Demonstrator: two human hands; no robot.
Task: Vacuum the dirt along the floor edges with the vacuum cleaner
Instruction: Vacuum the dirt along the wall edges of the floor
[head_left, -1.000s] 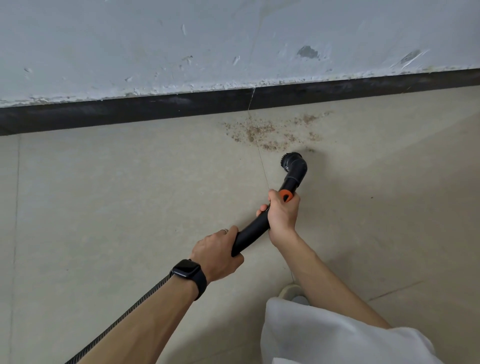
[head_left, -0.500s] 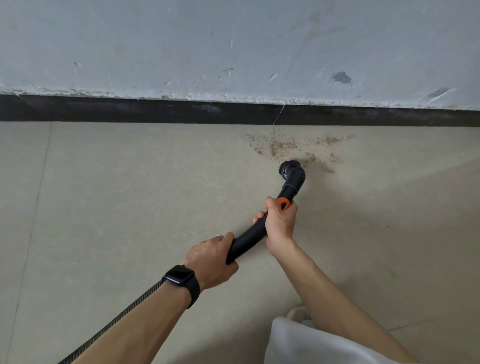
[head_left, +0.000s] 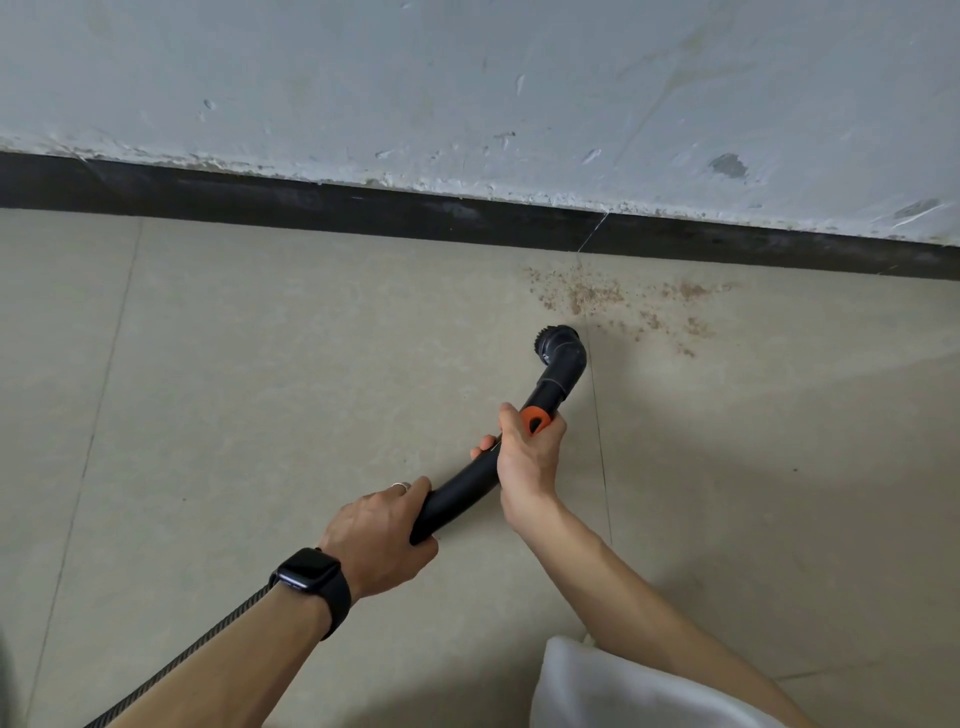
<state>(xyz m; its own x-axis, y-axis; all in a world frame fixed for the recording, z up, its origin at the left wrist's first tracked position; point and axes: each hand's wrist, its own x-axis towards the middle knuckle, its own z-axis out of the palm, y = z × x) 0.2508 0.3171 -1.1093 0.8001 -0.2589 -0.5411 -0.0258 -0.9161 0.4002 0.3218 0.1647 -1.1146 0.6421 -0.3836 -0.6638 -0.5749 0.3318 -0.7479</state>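
A black vacuum wand (head_left: 462, 491) with an orange button ends in a round brush nozzle (head_left: 558, 345) that points down at the beige tiled floor. My left hand (head_left: 379, 535), with a dark watch and a ring, grips the wand's lower end where the ribbed hose (head_left: 208, 642) joins. My right hand (head_left: 527, 457) grips the wand higher up, just below the orange button. A patch of brown dirt (head_left: 618, 301) lies scattered on the floor beside the black skirting (head_left: 363, 208), just beyond and right of the nozzle.
A scuffed grey-white wall (head_left: 467, 93) rises above the skirting. Tile joints run across the floor (head_left: 234, 389). White cloth (head_left: 623, 691) on my leg fills the bottom right. The hose trails off toward the bottom left.
The view has swung, so the skirting now slopes down to the right. The nozzle sits at the near left edge of the dirt patch; both hands keep their hold on the wand.
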